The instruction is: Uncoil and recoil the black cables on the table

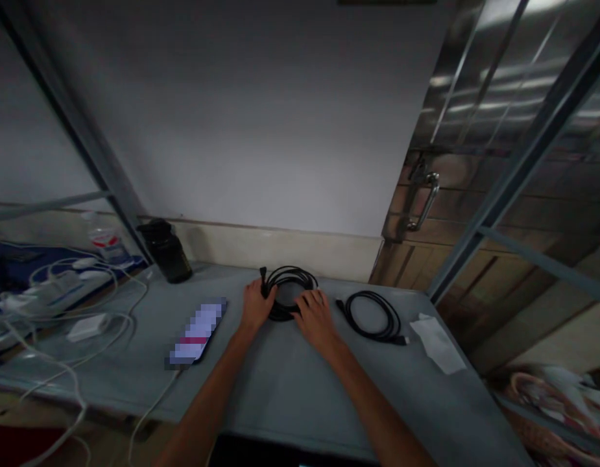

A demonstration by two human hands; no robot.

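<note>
A coiled black cable (290, 271) lies on the grey table (290, 389) near its back edge. My left hand (257, 301) grips the left side of the coil, its fingers wrapped near a connector that sticks up. On the right side of the same coil rests my right hand (315, 311), fingers bent over the strands and closed on them. A second, thinner black cable coil (392, 318) lies flat to the right, touched by neither hand.
Left of my hands are a phone (197, 332) with a white cord, a dark bottle (166, 251), a clear bottle (108, 240), a power strip (69, 295) and a white adapter (89, 327). White paper (438, 344) lies far right. Metal posts flank the table.
</note>
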